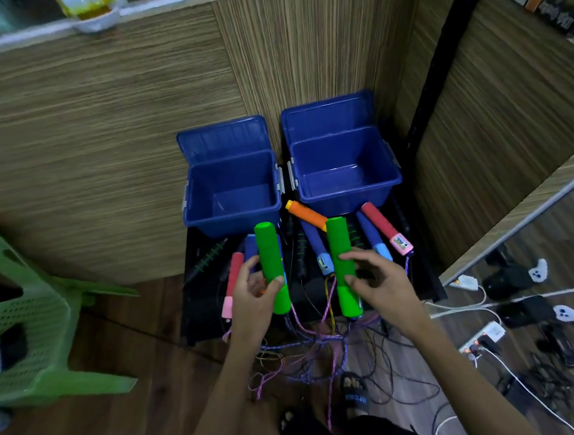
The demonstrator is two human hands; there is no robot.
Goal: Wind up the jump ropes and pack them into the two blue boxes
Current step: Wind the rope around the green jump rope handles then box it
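Two green handles, one gripped upright in the left hand (255,290) and one in the right hand (374,279), lifted clear of tangled cords (306,349) for winding; both blue boxes (230,194) lidded open, unfilled.

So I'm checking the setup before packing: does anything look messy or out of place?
Yes. The rope cords hang off the black stand's front edge in one tangle on the floor, not wound. Both blue boxes are open and empty.

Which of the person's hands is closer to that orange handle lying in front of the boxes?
The right hand: the orange handle lies just up and left of it. The left hand sits further off, down and left of the handle.
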